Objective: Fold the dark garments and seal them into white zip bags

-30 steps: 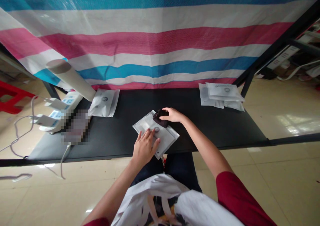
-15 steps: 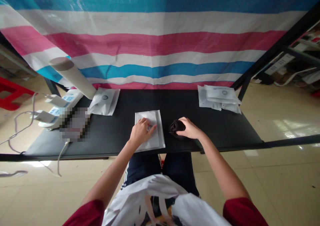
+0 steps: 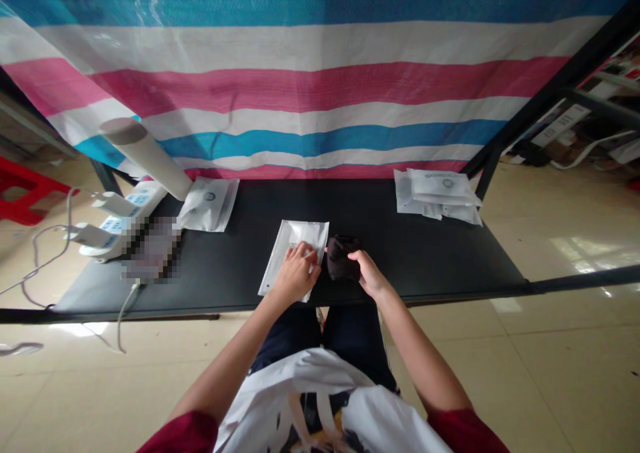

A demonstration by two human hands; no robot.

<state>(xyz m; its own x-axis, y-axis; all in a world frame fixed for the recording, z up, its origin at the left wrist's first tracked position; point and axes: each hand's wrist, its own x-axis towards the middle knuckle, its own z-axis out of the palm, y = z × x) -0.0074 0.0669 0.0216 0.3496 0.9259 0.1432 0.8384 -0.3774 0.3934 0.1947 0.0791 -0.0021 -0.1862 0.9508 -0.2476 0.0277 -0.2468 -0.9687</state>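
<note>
A white plastic pouch (image 3: 287, 249) lies tilted on the black table (image 3: 240, 266) near its front edge. My left hand (image 3: 296, 276) rests on the pouch's right part, fingers curled and pinching its edge. Right beside it, my right hand (image 3: 369, 273) grips a small bundle of black cloth (image 3: 341, 257), which touches the pouch's right side.
A stack of white pouches (image 3: 437, 193) lies at the table's back right, and one more pouch (image 3: 209, 203) at the back left. A cardboard tube (image 3: 145, 156) leans over a power strip (image 3: 120, 219) with chargers and cables on the left. A striped tarp (image 3: 310, 86) hangs behind.
My right hand has brought the black cloth leftward up against the pouch. The pouch has turned slightly and my left hand now pinches its right edge.
</note>
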